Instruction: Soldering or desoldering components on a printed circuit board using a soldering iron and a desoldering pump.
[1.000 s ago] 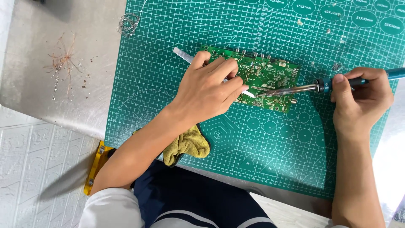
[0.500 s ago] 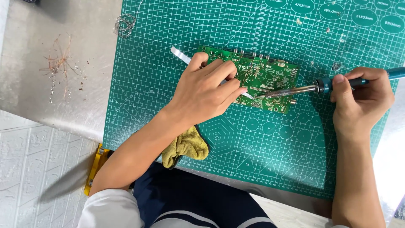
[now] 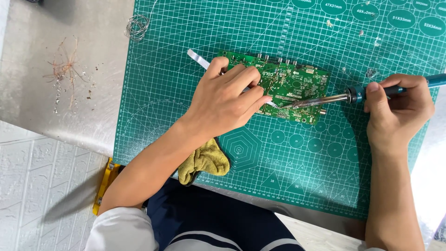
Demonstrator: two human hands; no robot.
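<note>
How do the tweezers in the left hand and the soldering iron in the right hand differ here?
The tweezers are flat, pale metal, mostly hidden under the left hand; the soldering iron is a round shaft with a blue handle, largely in view. The tweezers slant down from the upper left; the iron lies nearly level, coming from the right hand. Both tips meet over the green circuit board.

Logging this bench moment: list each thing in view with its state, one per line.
left hand: gripping tweezers, resting on the board
right hand: gripping the soldering iron
tweezers: held, tips at the board
soldering iron: tip touching the board
circuit board: flat on the mat
cutting mat: flat
yellow cloth: crumpled
</note>
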